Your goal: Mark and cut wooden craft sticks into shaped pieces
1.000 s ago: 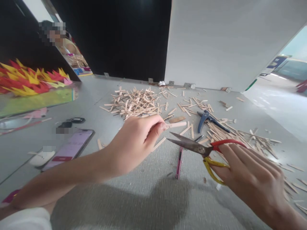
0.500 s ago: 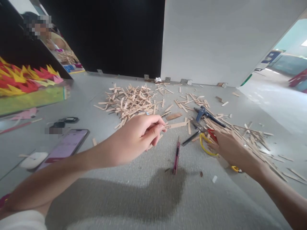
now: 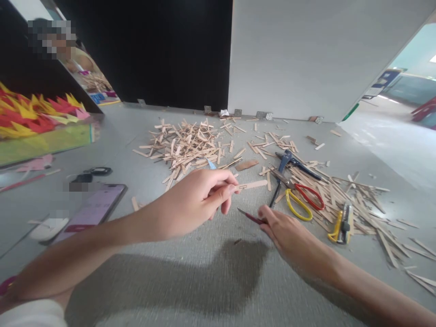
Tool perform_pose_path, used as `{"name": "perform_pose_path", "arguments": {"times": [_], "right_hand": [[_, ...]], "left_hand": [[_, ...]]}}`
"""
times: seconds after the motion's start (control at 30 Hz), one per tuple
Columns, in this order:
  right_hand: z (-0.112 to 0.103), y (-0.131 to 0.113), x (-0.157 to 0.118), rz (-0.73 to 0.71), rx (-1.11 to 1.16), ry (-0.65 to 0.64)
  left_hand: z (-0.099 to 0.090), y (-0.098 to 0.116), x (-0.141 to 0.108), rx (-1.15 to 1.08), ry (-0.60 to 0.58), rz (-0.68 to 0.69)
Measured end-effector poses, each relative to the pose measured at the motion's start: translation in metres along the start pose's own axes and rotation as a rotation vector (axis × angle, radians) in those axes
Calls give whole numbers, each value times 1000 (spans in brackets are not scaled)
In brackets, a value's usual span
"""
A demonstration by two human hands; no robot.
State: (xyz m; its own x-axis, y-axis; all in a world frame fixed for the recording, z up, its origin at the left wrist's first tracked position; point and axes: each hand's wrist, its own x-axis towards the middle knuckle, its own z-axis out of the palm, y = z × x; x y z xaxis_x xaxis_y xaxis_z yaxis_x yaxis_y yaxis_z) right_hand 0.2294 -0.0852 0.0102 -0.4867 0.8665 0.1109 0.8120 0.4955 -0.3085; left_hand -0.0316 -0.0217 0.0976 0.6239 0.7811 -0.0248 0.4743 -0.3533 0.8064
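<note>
My left hand (image 3: 204, 195) is closed, pinching a flat wooden craft stick (image 3: 254, 184) that points to the right and bears a small dark outline near the fingers. To its right my right hand (image 3: 282, 231) is closed around a slim dark-red craft knife (image 3: 252, 217), its blade pointing up and left toward the left hand. Scissors (image 3: 299, 200) with one red and one yellow handle loop lie just beyond the right hand. A blue glue gun (image 3: 289, 161) rests behind them. The yellow box cutter (image 3: 342, 225) lies to the right.
A heap of craft sticks (image 3: 187, 145) lies at the back, with more scattered on the right. On the left are a phone (image 3: 91, 209), a white mouse (image 3: 49, 228) and a box of paper flames (image 3: 44, 141). A black and white panel (image 3: 306, 59) stands behind. Another person sits far left.
My right hand has moved left and nearer from the scissors and taken hold of the craft knife, which lay on the surface. The left hand stays nearly still with the stick.
</note>
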Motion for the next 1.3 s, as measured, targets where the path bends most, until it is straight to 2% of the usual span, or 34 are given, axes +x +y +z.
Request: {"name": "perform_pose_path", "arguments": {"times": [0.1, 0.23, 0.33, 0.47, 0.67, 0.73, 0.83, 0.9, 0.93, 1.03, 1.13, 1.3], "right_hand": [[-6, 14, -3, 64, 30, 110], [-32, 17, -1, 151, -117, 394], [-51, 5, -4, 45, -187, 491], [-56, -14, -15, -77, -202, 487], [-43, -18, -21, -41, -136, 394], [-33, -12, -16, -16, -97, 343], [-3, -2, -8, 37, -94, 256], [20, 6, -5, 15, -143, 305], [31, 9, -5, -45, -182, 357], [49, 15, -7, -137, -299, 470], [48, 15, -9, -151, -344, 441], [45, 17, -9, -138, -346, 425]], "left_hand": [[0, 1, 0, 18, 15, -30], [-1, 2, 0, 25, 39, -27], [1, 3, -1, 35, 42, -24], [5, 5, -3, 32, 32, -28], [14, -3, 1, 8, -6, -7], [25, -15, 9, -18, -41, -29], [54, -42, 23, -165, -72, -101], [76, -61, 30, -273, -89, -125], [86, -70, 32, -331, -90, -122], [105, -87, 35, -455, -83, -80], [109, -92, 36, -529, -88, -47], [103, -89, 37, -596, -119, -17]]}}
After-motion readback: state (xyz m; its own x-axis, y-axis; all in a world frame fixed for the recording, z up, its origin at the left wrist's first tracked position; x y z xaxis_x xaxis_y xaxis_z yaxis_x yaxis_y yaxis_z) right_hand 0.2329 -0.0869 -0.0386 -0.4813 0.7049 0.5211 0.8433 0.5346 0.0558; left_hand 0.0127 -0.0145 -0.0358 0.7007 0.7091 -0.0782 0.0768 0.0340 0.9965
